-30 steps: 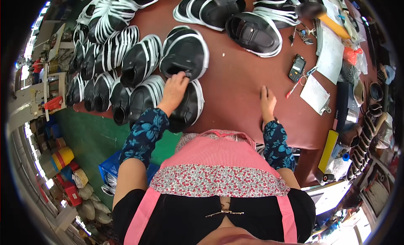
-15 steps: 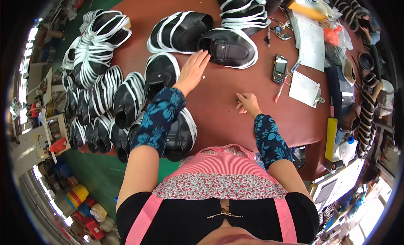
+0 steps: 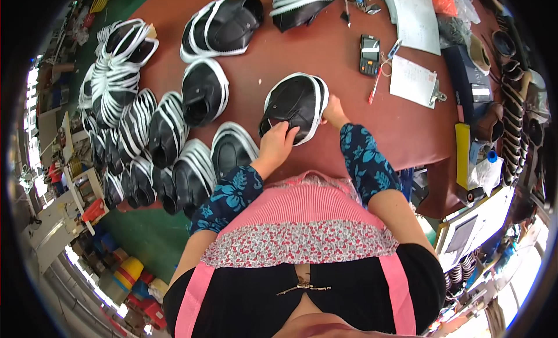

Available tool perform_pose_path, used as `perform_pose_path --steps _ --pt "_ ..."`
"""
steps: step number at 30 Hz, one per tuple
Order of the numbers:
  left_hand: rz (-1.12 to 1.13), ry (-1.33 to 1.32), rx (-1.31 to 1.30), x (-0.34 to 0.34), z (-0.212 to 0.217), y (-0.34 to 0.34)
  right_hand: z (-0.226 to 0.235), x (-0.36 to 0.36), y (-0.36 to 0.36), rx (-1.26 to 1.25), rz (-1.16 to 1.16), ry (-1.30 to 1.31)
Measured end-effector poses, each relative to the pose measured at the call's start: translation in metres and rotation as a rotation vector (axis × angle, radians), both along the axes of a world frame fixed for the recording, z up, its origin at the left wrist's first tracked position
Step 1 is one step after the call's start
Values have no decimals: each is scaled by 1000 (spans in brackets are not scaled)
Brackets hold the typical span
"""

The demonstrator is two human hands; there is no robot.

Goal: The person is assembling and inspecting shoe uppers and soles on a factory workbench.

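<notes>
In front of me, over the table, is a black shoe upper (image 3: 292, 101) with white edging, tilted, its doubled white rim turned to the right. My left hand (image 3: 278, 145) grips its near-left end, thumb and fingers closed on the black leather. At the right rim my right hand (image 3: 333, 112) holds the white edge, some of its fingers hidden behind it. Left of my left hand, other black uppers lie nested in stacks, the nearest upper (image 3: 231, 149) beside my sleeve. Another single upper (image 3: 204, 91) lies farther back.
The brown table (image 3: 360, 146) carries more nested uppers (image 3: 229, 27) at the back and bundled uppers (image 3: 116, 71) at far left. To the right are a handheld device (image 3: 369, 54), a red pen (image 3: 372, 93), a clipboard with paper (image 3: 414, 81) and a dark box (image 3: 469, 76).
An upper from the back of the table is now close to me, between both hands. My left hand came back nearer; my right moved to the upper's rim. The view has shifted.
</notes>
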State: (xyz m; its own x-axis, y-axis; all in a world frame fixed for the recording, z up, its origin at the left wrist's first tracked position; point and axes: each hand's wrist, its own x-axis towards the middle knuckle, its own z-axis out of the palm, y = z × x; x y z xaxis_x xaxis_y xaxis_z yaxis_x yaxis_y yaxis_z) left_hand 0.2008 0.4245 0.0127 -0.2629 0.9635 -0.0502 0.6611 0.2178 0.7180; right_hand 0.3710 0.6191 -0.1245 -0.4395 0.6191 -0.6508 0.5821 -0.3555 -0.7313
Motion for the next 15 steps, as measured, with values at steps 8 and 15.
perform_pose_path --steps 8,15 --pt "-74 -328 -263 35 -26 -104 69 -19 -50 693 -171 32" --pt "-212 203 -47 46 -45 -122 113 -55 -151 522 699 -36"
